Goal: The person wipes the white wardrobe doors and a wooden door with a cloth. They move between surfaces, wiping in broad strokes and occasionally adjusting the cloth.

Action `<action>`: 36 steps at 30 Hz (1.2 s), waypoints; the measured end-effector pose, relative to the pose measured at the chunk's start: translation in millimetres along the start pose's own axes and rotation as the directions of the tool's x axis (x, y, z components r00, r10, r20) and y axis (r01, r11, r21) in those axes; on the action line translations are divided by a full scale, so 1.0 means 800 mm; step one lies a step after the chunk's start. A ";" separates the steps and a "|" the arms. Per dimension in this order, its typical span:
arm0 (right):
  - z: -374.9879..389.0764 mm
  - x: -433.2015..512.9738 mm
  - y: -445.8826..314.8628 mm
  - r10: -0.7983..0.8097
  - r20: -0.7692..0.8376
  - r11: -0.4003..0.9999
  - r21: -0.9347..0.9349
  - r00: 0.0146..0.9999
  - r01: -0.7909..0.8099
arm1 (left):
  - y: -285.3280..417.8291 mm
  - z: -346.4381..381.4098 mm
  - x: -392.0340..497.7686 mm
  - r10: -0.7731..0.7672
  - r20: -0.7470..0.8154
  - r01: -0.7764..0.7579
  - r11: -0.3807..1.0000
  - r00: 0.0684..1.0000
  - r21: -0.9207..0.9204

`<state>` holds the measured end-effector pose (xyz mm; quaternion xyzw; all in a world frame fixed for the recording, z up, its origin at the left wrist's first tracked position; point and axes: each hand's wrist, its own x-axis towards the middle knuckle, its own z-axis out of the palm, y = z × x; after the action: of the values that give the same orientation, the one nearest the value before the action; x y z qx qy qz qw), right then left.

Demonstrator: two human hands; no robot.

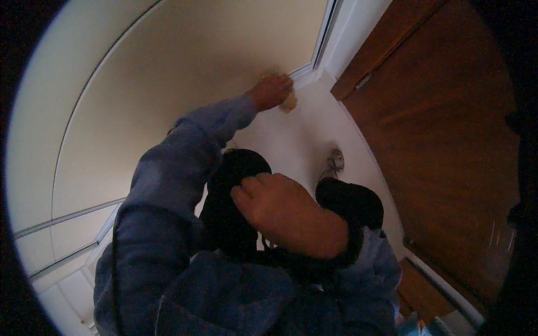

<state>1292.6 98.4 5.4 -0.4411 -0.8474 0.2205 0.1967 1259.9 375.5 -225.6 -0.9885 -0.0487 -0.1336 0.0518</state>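
My left hand [269,91] reaches forward to the foot of a cream panel [189,71]. A tan pad [288,103], a sponge or folded cloth, shows from under its fingers, by the panel's light metal bottom rail [301,71] and the white floor [277,134]. Close in front of my body is my right hand [290,214], back upward and fingers curled in, above my dark-trousered legs. Nothing shows in it, though its palm is hidden. A dark band circles that wrist.
A brown wooden door [441,147] stands at the right, beside a white post [357,33]. My shoe [335,160] is on the floor between panel and door. A blue and white item [416,325], unclear, lies at the lower right. White panelling [69,298] shows at lower left.
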 end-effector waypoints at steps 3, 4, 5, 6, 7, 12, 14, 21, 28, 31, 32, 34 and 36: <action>-0.001 0.001 0.005 0.066 0.009 0.998 0.012 0.998 -0.066 | 0.000 0.042 0.067 -0.050 -0.084 0.051 0.999 0.995 0.007; 0.001 0.002 0.007 0.104 0.022 0.994 0.022 0.994 -0.104 | -0.002 0.057 0.083 -0.072 -0.091 0.075 0.997 0.993 0.026; 0.001 0.000 0.010 0.136 0.028 0.985 0.103 0.990 -0.138 | -0.004 0.071 0.101 -0.094 -0.098 0.099 0.994 0.991 0.045; 0.002 -0.001 0.013 0.166 0.032 0.969 0.183 0.986 -0.169 | -0.005 0.084 0.113 -0.101 -0.143 0.112 0.991 0.985 0.073; 0.002 -0.003 0.014 0.170 0.041 0.951 0.254 0.985 -0.175 | -0.007 0.094 0.119 -0.160 -0.066 0.162 0.986 0.985 0.028; -0.005 -0.002 0.007 0.123 0.022 0.992 0.025 0.992 -0.124 | -0.018 0.110 0.098 -0.288 0.072 0.296 0.937 0.955 -0.185; -0.007 0.001 0.003 0.140 0.086 0.989 0.042 0.986 -0.144 | -0.017 0.100 0.069 -0.374 0.236 0.419 0.890 0.897 -0.181; 0.003 0.014 0.005 0.097 0.010 0.995 -0.009 0.995 -0.097 | 0.009 0.012 -0.152 -0.376 0.376 0.371 0.924 0.847 0.087; -0.002 0.023 -0.004 0.123 0.074 0.991 -0.064 0.990 -0.119 | 0.081 -0.098 -0.463 -0.806 0.418 0.759 0.564 0.419 0.326; 0.011 0.030 -0.014 0.199 0.111 0.975 -0.121 0.974 -0.185 | 0.122 -0.151 -0.621 -0.927 0.374 0.953 0.130 0.020 0.273; 0.017 0.039 -0.018 0.140 0.061 0.987 -0.095 0.988 -0.134 | 0.143 -0.167 -0.676 -0.986 0.166 0.941 0.075 0.021 0.329; 0.026 0.050 -0.021 0.157 0.079 0.985 -0.080 0.984 -0.151 | 0.175 -0.205 -0.767 -0.974 0.223 0.874 0.070 -0.045 0.481; 0.027 0.062 -0.011 0.187 0.103 0.981 -0.065 0.977 -0.181 | 0.185 -0.229 -0.797 -0.988 0.070 0.967 -0.116 -0.135 0.226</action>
<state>1249.2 130.8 -1.0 -0.5102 -0.8182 0.2379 0.1167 616.8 155.3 -234.6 -0.6239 -0.7810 -0.0166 -0.0227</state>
